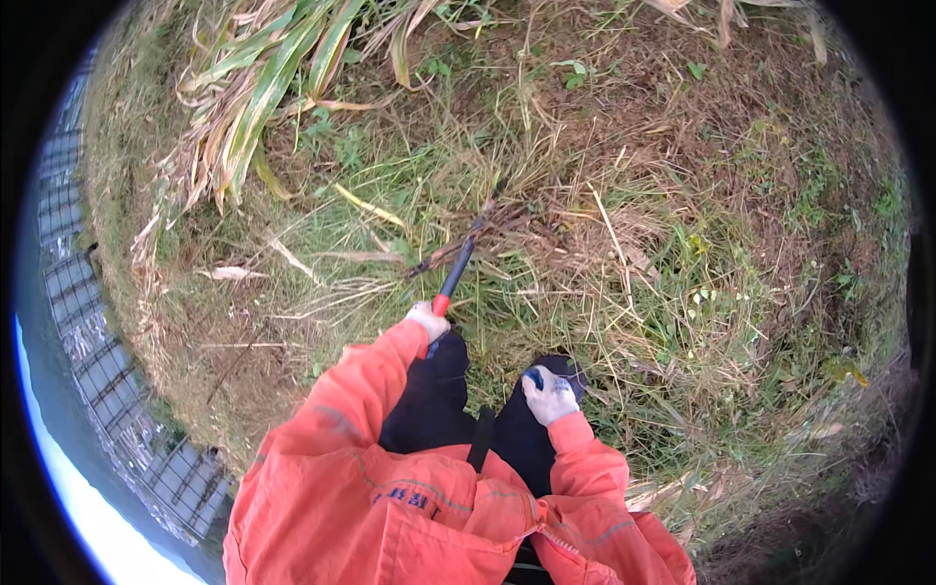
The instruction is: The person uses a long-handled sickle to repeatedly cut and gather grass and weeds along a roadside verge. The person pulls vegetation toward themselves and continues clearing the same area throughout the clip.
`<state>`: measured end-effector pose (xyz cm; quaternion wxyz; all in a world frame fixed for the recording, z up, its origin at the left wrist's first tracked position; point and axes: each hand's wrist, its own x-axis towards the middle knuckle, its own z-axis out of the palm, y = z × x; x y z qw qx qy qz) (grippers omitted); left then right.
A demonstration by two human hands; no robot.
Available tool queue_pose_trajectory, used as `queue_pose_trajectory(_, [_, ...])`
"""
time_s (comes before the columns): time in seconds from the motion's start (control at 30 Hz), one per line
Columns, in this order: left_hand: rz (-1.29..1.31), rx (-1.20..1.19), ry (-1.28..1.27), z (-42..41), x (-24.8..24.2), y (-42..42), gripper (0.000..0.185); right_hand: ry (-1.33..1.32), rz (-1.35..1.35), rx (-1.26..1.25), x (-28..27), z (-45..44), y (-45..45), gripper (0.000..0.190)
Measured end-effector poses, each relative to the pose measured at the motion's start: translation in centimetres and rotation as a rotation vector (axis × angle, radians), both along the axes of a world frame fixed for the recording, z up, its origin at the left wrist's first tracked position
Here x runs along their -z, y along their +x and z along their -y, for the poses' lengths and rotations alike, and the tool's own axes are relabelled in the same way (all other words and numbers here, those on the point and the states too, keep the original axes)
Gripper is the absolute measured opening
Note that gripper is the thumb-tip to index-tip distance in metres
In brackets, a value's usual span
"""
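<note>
My left hand (428, 322), in a white work glove with blue coating, is closed around the red grip of a long-handled tool (458, 267). Its black shaft slants up and away from me, and the dark far end lies among dry stalks (504, 223), so its shape is unclear. My right hand (550, 396), gloved the same way, rests on my right knee with the thumb apart from the fingers. Nothing shows in it. Both knees, in dark trousers (431, 402), are bent beneath my orange jacket (439, 504), which bears writing.
Cut grass and straw (621, 292) cover the ground around me. Long half-dried maize leaves (270, 95) hang in at the upper left. Green weeds (812, 197) grow on the right. Beyond the slope at the far left are panel-like rows (110, 380).
</note>
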<state>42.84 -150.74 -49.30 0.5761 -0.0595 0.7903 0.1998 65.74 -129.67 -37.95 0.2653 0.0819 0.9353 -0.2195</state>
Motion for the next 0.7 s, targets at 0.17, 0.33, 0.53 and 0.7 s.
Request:
queue_pose_trajectory(0.17, [-0.044, -0.103, 0.093, -3.5, 2.1, -0.6, 0.047, -0.333, 0.046, 0.836, 5.6, -0.2, -14.4, 0.042])
queue_pose_trajectory(0.33, [-0.137, -0.283, 0.308, -4.3, 0.4, 2.6, 0.041, -0.4, 0.333, 0.888, 13.7, 2.5, -20.1, 0.054])
queue_pose_trajectory(0.53, [0.39, -0.851, 0.454, -5.3, 3.5, 1.4, 0.029, -0.442, 0.16, 1.064, 20.0, 4.1, -22.8, 0.051])
queue_pose_trajectory(0.7, [0.296, -0.825, 0.407, -7.7, 9.9, -0.3, 0.022, -0.304, 0.072, 0.829, 24.1, 1.3, -24.8, 0.036])
